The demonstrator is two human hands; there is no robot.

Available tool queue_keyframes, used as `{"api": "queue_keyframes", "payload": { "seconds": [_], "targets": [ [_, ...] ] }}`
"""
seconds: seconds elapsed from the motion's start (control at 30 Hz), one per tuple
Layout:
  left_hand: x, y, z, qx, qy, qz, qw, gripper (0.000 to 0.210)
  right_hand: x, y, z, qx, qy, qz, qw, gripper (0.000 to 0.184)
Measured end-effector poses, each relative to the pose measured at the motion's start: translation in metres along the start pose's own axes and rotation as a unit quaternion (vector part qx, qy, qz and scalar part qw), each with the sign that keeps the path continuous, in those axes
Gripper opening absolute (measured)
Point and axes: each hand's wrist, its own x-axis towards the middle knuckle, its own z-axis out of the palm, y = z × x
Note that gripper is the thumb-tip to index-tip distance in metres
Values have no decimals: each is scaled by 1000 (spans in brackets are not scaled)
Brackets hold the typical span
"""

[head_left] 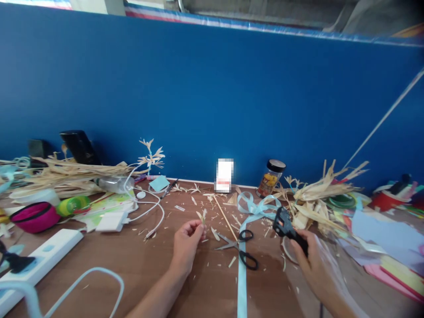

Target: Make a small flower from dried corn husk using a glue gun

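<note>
My left hand (189, 240) is closed in a pinch above the middle of the table, holding a small piece of pale dried husk (202, 216) between thumb and fingertips. On the right, my right hand (309, 256) is wrapped round the handle of a black glue gun (285, 224), whose front end points up and left. Between the hands lie scissors (236, 245) with black handles and parted blades. Their handles rest over a light blue ribbon (243, 282). A thin wooden stick (225, 216) lies just behind the blades, among scattered husk scraps (215, 233).
A jar (270, 179) with a black lid stands by the blue partition (212, 97). Dried husk bundles lie at left (82, 172) and right (326, 190). A white power strip (43, 265), cables and a charger (112, 220) occupy the left; paper sheets (384, 234) the right.
</note>
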Motion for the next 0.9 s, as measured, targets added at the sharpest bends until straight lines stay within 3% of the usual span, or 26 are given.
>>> {"api": "queue_keyframes", "payload": {
  "seconds": [0.13, 0.27, 0.33, 0.4, 0.47, 0.57, 0.63, 0.77, 0.9],
  "targets": [
    [0, -2, 1, 3, 5, 4, 1000, 25, -21, 43, 10, -122, -32, 4, 992, 26],
    [0, -3, 1, 10, 6, 9, 1000, 24, -28, 37, 3, -183, -36, 4, 982, 30],
    [0, -3, 1, 11, 5, 10, 1000, 24, -22, 18, -7, -184, -4, 4, 983, 39],
    [-1, -3, 1, 11, 1, 11, 1000, 24, -10, -10, -13, -101, 7, -34, 994, 31],
    [-2, -3, 1, 10, -3, 11, 1000, 24, 4, -46, -11, 11, -60, -99, 993, 20],
    [-2, -3, 0, 6, -3, 9, 1000, 25, 28, -102, 12, 98, -199, -157, 962, 21],
    [-1, -3, -1, 3, 0, 9, 1000, 25, 43, -130, 37, 81, -270, -144, 948, 19],
    [2, -2, -3, -3, 8, 10, 1000, 27, 67, -155, 81, 66, -333, -126, 932, 10],
    [3, -3, -3, -9, 9, 8, 1000, 28, 76, -158, 100, 49, -362, -107, 925, 7]
  ]
}}
